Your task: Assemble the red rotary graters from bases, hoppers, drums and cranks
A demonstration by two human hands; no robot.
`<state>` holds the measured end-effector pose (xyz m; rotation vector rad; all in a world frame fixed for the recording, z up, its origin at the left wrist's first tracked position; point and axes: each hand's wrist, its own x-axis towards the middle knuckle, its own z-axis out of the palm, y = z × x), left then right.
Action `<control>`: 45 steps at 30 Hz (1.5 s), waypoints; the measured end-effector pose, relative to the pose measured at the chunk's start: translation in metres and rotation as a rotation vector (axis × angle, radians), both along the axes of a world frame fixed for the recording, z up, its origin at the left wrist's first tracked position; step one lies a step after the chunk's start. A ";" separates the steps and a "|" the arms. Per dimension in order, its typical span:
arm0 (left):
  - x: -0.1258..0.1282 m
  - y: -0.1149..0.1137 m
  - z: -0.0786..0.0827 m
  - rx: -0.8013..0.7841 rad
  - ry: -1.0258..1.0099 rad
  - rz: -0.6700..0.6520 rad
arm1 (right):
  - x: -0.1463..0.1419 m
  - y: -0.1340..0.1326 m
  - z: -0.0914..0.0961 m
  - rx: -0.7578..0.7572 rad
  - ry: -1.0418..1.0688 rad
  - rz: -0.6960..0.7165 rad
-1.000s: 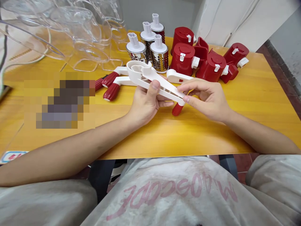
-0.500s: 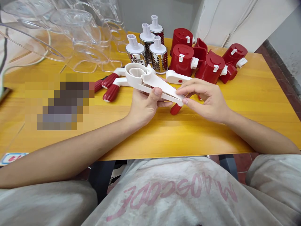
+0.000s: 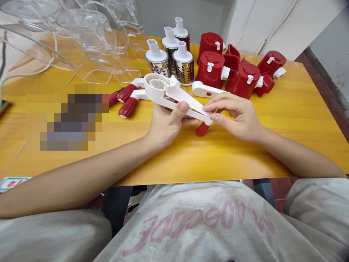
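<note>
Both my hands hold a white plastic crank handle (image 3: pixel 174 95) above the yellow table (image 3: pixel 191 156). My left hand (image 3: pixel 167 123) grips its arm from below, thumb pressed on top. My right hand (image 3: pixel 236 114) pinches the near end of the arm, where a red knob (image 3: pixel 202 128) hangs down. The crank's round ring end points away from me, toward the steel drums.
Two more white cranks with red knobs (image 3: pixel 128 102) and another white crank (image 3: pixel 204 89) lie on the table. Behind stand several steel grater drums (image 3: pixel 174 58) and several red housings (image 3: pixel 240 71). Clear plastic containers (image 3: pixel 81 40) fill the back left. A blurred patch covers the left.
The crank and both hands shifted slightly left and toward me; the grip stays the same.
</note>
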<state>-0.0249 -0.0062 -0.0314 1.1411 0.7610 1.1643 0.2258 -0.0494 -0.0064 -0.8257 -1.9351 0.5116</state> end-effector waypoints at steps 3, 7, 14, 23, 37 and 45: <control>-0.001 -0.002 0.001 -0.007 -0.021 -0.014 | 0.000 0.002 -0.004 0.076 -0.021 0.032; 0.000 -0.003 0.003 0.000 -0.064 -0.067 | 0.001 0.002 -0.009 0.133 -0.080 0.002; 0.003 -0.003 0.005 -0.013 -0.119 -0.094 | 0.000 0.003 -0.016 0.339 -0.148 0.002; 0.003 -0.007 0.010 -0.088 -0.057 -0.088 | 0.000 0.003 -0.027 0.354 -0.162 -0.023; -0.005 -0.002 0.013 0.038 -0.050 -0.135 | -0.007 0.009 -0.026 -0.619 0.339 0.181; -0.002 0.004 0.002 0.141 -0.048 -0.090 | -0.009 0.007 -0.019 -0.781 0.265 0.505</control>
